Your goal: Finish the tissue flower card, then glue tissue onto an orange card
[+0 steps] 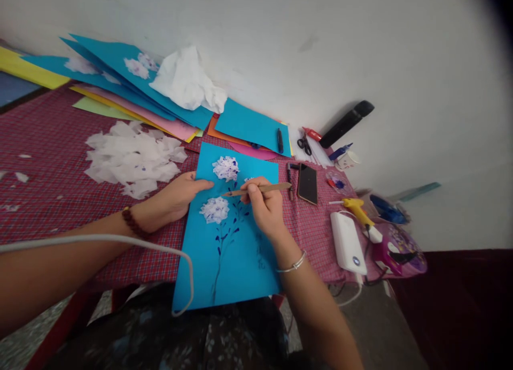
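Observation:
A sheet of blue paper (240, 274) lies at the table's front edge, partly over my lap. It carries white-and-purple paper flowers (215, 210), with painted dark stems and leaves below them. My left hand (182, 196) grips the sheet's left edge, thumb on top and the other fingers mostly hidden. In my right hand (264, 202) is a slim wooden-coloured paintbrush (276, 187), pinched near its middle. Its tip points left, just above the lower flower; whether it touches the paper I cannot tell. My right hand partly covers another flower.
Torn white paper pieces (134, 156) are heaped at left. Coloured sheets (252, 124) and crumpled white tissue (190, 79) lie along the wall. To the right are a phone (308, 183), scissors (304, 144), a glue gun (358, 211) and a power bank (348, 242). A white cable (160, 247) crosses my left forearm.

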`<move>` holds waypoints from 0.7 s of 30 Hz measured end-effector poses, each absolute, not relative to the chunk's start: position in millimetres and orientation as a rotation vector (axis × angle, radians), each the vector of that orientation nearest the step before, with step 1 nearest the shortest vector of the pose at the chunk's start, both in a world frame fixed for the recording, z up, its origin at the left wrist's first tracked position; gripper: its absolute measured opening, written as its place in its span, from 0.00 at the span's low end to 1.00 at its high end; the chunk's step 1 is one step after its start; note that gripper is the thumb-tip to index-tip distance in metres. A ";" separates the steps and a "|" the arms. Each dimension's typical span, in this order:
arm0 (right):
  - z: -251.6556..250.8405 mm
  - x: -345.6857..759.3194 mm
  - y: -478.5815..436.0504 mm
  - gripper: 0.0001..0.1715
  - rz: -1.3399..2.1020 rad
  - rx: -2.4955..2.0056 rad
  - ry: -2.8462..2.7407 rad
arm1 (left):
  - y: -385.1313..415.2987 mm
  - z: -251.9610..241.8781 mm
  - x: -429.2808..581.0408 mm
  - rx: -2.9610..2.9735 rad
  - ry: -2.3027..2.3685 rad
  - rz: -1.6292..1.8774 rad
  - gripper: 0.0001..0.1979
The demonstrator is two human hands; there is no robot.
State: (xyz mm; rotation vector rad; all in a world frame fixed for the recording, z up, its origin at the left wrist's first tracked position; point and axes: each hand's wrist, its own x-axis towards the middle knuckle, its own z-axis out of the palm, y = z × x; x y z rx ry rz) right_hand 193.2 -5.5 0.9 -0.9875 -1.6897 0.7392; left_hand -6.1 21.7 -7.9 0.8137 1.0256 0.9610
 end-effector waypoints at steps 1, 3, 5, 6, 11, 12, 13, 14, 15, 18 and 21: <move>1.2 193.1 -5.4 0.19 0.743 -0.996 -1.711 | 21.6 -8.1 -6.1 0.815 1.015 0.959 0.09; 2.3 192.0 -5.6 0.18 0.757 -0.986 -1.765 | 21.0 -7.6 -6.1 0.821 1.005 0.956 0.10; 3.5 190.6 -6.0 0.19 0.777 -0.953 -1.795 | 20.2 -6.4 -5.9 0.827 0.999 0.947 0.10; 3.9 190.2 -6.2 0.19 0.789 -0.940 -1.796 | 19.8 -5.8 -5.8 0.828 0.996 0.948 0.09; 2.8 191.8 -5.7 0.20 0.800 -0.998 -1.705 | 20.0 -5.2 -5.2 0.832 1.003 0.953 0.09; 2.3 192.4 -5.4 0.20 0.792 -1.014 -1.679 | 20.2 -5.4 -5.2 0.830 1.014 0.951 0.09; 1.8 192.9 -5.2 0.20 0.785 -1.025 -1.658 | 20.4 -5.7 -5.2 0.824 1.024 0.954 0.09; 1.5 193.1 -5.0 0.20 0.783 -1.032 -1.649 | 20.5 -6.0 -5.3 0.819 1.031 0.956 0.09; 1.4 193.0 -4.9 0.20 0.786 -1.032 -1.652 | 20.6 -6.3 -5.5 0.816 1.032 0.957 0.09; 1.8 191.4 -4.8 0.20 0.808 -1.003 -1.714 | 20.7 -7.2 -6.1 0.830 1.011 0.954 0.08; 2.3 189.6 -5.1 0.21 0.831 -0.973 -1.772 | 20.7 -7.5 -6.3 0.855 0.988 0.954 0.07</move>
